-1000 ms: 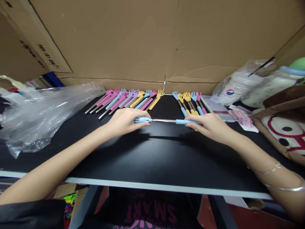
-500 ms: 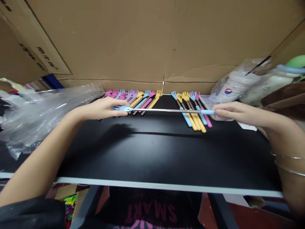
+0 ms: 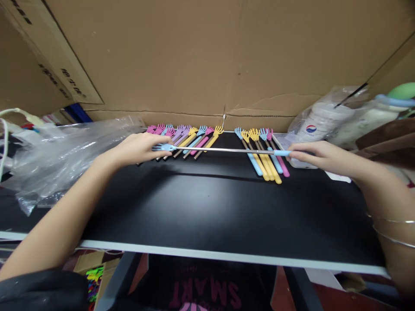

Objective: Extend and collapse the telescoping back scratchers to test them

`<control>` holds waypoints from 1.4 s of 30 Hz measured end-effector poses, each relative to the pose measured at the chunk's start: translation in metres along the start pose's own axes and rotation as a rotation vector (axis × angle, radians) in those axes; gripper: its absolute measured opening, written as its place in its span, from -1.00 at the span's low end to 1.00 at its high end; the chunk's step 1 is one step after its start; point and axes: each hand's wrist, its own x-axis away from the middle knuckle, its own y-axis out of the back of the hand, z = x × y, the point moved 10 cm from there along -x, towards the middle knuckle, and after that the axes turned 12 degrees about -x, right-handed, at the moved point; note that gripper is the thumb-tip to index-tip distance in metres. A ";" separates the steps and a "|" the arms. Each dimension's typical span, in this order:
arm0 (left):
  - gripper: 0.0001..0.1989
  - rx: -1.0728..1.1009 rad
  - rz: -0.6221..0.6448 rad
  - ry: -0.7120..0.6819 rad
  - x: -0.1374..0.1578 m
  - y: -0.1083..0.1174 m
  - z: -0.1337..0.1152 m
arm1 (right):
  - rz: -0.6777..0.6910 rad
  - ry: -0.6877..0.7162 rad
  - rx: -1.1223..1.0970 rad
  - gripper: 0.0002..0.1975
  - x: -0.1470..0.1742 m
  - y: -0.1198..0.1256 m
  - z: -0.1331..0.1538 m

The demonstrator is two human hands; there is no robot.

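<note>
A light-blue telescopic back scratcher [image 3: 223, 150] stretches level above the black tabletop, its metal rod drawn out long. My left hand [image 3: 142, 149] is closed on its claw-shaped head. At the other end, the fingers of my right hand [image 3: 314, 153] grip the blue handle. Behind the rod on the left lies a row of pink, purple, blue and yellow back scratchers [image 3: 191, 140], some partly hidden by my left hand. Beneath the rod's right part lies a second group of blue, yellow and pink back scratchers [image 3: 266, 162], handles toward me.
Cardboard [image 3: 162, 56] walls the back of the table [image 3: 207, 216]. A crumpled clear plastic bag [image 3: 65, 155] lies at left. On the right stand a bagged cup [image 3: 327, 121] with a straw and a bottle [image 3: 372, 116]. Below the left edge is a box of colourful pieces [image 3: 94, 280].
The view has shifted slightly. Both hands still hold the extended back scratcher at its two ends, in nearly the same position; the two groups on the table lie as before.
</note>
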 end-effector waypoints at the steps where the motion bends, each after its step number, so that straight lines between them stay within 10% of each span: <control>1: -0.53 -0.056 -0.028 0.013 -0.001 -0.001 0.001 | -0.019 0.019 0.037 -0.41 -0.003 -0.001 0.002; 14: -0.52 -0.169 -0.220 0.029 0.001 0.010 0.000 | -0.268 0.107 0.268 -0.58 -0.006 0.002 0.012; 30: -0.65 0.060 -0.263 -0.265 -0.002 -0.002 -0.114 | -0.289 0.326 0.416 -0.49 0.001 -0.066 0.109; 42: -0.59 0.059 -0.270 -0.023 -0.008 -0.002 -0.092 | -0.170 0.314 0.242 -0.69 -0.004 -0.081 0.103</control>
